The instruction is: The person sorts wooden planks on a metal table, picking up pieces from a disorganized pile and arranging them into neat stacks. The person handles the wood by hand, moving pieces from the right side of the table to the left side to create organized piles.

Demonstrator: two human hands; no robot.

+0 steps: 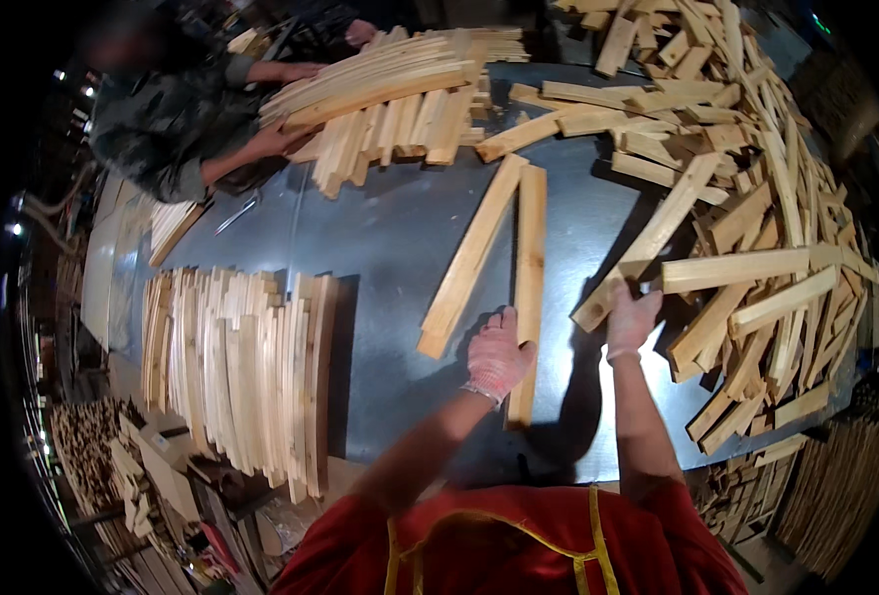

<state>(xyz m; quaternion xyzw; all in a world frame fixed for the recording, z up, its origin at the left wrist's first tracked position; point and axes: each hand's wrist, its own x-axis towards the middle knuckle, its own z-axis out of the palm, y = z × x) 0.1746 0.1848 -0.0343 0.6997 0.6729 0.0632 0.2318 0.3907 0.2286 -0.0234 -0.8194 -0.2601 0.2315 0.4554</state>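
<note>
My left hand [499, 355], in a pinkish work glove, is closed around the lower half of a pale wooden plank [530, 238] that points away from me. A second plank [471, 258] lies slantwise just left of it, their far ends almost meeting. My right hand [632, 319], gloved alike, grips a slanting plank [666, 223] near its lower end; part of the fingers is hidden. Beside that hand, the end of another plank [732, 268] juts out from a loose heap of wooden pieces [752, 347].
A row of planks [236, 367] stands side by side at the left of the metal table [390, 238]. Across it, a person [162, 119] has both hands on stacked planks [380, 89]. A metal tool [238, 214] lies near that person. More wood is piled below the table's sides.
</note>
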